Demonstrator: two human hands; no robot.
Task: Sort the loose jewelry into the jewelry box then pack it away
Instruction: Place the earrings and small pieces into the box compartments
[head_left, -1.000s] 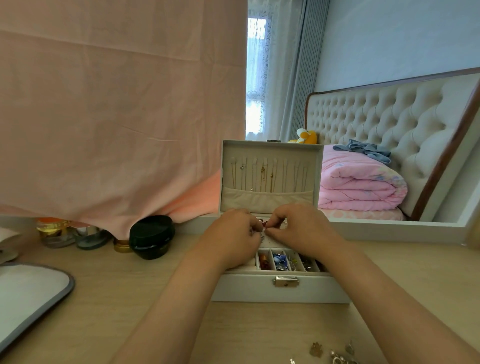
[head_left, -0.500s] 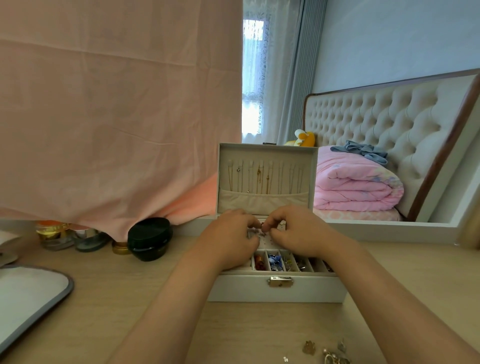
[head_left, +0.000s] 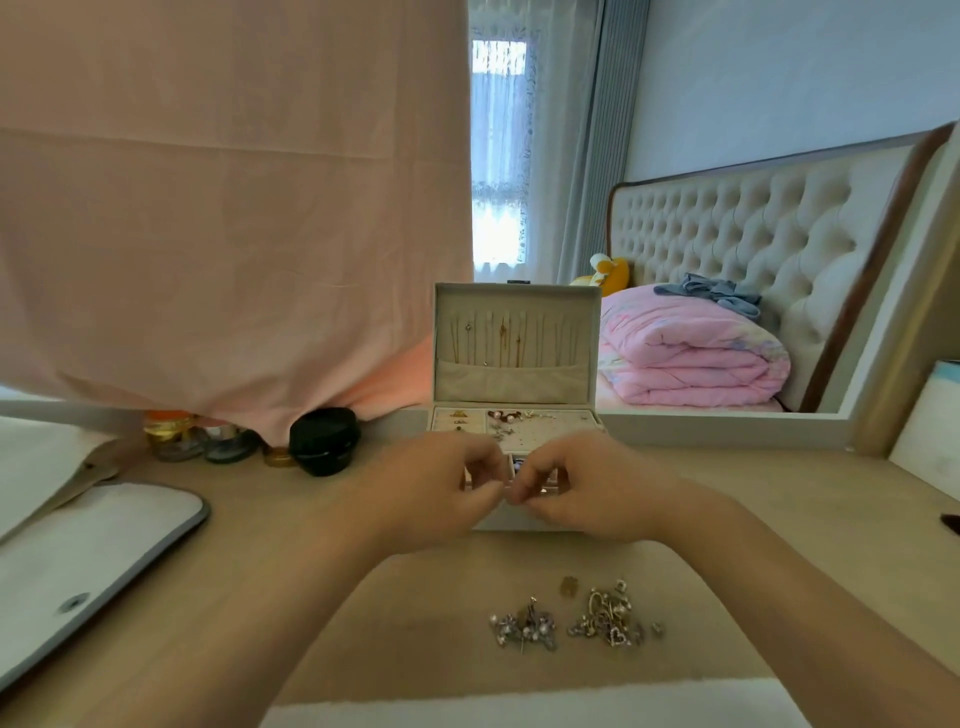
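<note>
left hand (head_left: 441, 488): raised in front of the box, fingers curled, thumb and forefinger tips drawn together where the two hands meet.
right hand (head_left: 584, 488): mirrors it, fingertips pinched against those of the left. what they pinch, if anything, is too small to tell (the pose suggests an earring or its back).
cream fabric-lined jewelry box (head_left: 511, 382): stands open on the pale wooden desk (head_left: 311, 571) with the lid upright, so lid and base can both be reached. its front wall is hidden behind the hands.
thin gold necklaces (head_left: 501, 338): hang in a row inside the lid above the pocket, kept apart, presumably against tangling.
small earrings (head_left: 511, 418): lie spread on the pale panel at the back of the base.
loose silver and gold jewelry (head_left: 605, 621): two small heaps on the desk on the person's side of the box, apart from it, unsorted.
step in hand: judged to be readying one small piece with both hands before it goes into the box.
progress: judged partial. the heaps remain, the lid is still open, packing away is not begun.
risk: a tiny piece may slip from the pinch and fall onto the desk or into the wrong compartment.
black round jar (head_left: 324, 441): stands left of the box under the hem of a hanging pink cloth (head_left: 208, 208). it has no part in the task.
</note>
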